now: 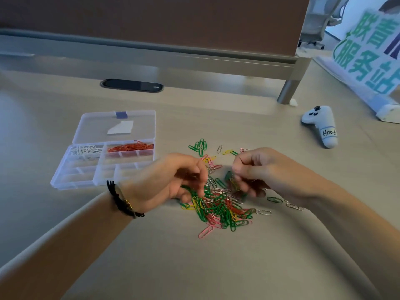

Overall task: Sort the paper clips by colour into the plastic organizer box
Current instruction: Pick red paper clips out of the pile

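Over the tabletop's (281,245) middle, both hands pinch clips from the paper clips (218,204): left hand (173,180), right hand (255,169); organizer box (65,178) lies nearer the left

Right hand (257,169) fingertips blurred, grip contents unclear; sign (368,59) cut off right

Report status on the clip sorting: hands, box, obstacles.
Both hands, left hand and right hand, pinching clips over mixed pile. Organizer box holds white, red clips. Nothing blocking.
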Available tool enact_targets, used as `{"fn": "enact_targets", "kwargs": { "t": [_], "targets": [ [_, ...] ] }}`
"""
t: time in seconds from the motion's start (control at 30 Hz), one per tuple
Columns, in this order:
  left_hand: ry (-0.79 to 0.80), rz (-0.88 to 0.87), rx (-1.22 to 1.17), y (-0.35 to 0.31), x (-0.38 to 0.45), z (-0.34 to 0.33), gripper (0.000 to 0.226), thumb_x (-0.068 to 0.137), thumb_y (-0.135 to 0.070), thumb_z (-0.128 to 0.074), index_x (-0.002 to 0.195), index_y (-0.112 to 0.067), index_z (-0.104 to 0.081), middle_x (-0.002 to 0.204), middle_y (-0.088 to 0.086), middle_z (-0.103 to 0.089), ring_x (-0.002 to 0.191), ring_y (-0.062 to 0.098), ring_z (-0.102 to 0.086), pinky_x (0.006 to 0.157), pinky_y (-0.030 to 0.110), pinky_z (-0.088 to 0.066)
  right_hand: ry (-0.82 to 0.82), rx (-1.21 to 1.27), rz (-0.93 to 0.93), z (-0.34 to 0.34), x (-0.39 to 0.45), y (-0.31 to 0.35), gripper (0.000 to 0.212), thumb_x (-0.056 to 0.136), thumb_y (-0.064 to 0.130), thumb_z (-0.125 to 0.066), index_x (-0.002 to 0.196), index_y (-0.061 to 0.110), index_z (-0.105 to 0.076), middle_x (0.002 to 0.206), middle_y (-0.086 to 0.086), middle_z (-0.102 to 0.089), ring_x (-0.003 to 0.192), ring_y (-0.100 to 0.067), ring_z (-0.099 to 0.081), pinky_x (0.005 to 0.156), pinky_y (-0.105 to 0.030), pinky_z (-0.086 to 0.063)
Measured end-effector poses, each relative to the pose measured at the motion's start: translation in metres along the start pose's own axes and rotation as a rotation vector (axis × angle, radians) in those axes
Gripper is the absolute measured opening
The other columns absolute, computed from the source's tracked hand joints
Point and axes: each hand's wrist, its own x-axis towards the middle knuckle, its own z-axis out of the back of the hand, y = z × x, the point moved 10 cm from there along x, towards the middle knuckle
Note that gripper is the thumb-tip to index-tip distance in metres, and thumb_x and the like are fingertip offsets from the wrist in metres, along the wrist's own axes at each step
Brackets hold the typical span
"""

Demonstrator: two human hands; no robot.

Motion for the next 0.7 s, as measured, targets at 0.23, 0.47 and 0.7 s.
{"fn": "enact_targets", "kwargs": {
  "t": [0.23,0.47,0.7],
  "targets": [
    [-0.169,-0.399,0.775,-0.028,-0.012,-0.020,0.008,0.086,-0.013,-0.072,0.086,-0.021,-0.071,0.049,-0.005,-0.029,0.047,0.011,-0.026,0.048,0.023,-0.027,-0.059,-0.660,0.083,-0.008,-0.023,0.006,0.008,0.085,0.026,-0.070,0.078,0.026,-0.066,0.062,0.008,-0.057,0.058,-0.006,-0.050,0.056,-0.018,-0.038],
    [-0.191,-0.552,1.385,-0.027,-0.006,-0.051,0.016,0.091,-0.041,-0.060,0.103,-0.038,-0.070,0.066,-0.010,-0.063,0.069,0.008,-0.056,0.066,0.031,-0.049,-0.177,-0.996,0.144,-0.012,-0.029,0.012,0.013,0.082,0.038,-0.064,0.080,0.025,-0.062,0.069,0.006,-0.057,0.069,-0.013,-0.051,0.064,-0.034,-0.047],
    [-0.107,-0.352,1.612,-0.033,0.017,-0.065,0.006,0.085,-0.035,-0.066,0.089,-0.030,-0.066,0.062,-0.012,-0.051,0.071,0.008,-0.049,0.060,0.029,-0.036,-0.140,-0.749,0.119,0.009,-0.027,0.001,0.021,0.091,0.021,-0.057,0.071,0.026,-0.053,0.061,0.010,-0.057,0.059,-0.009,-0.049,0.058,-0.027,-0.041]
  ]
}}
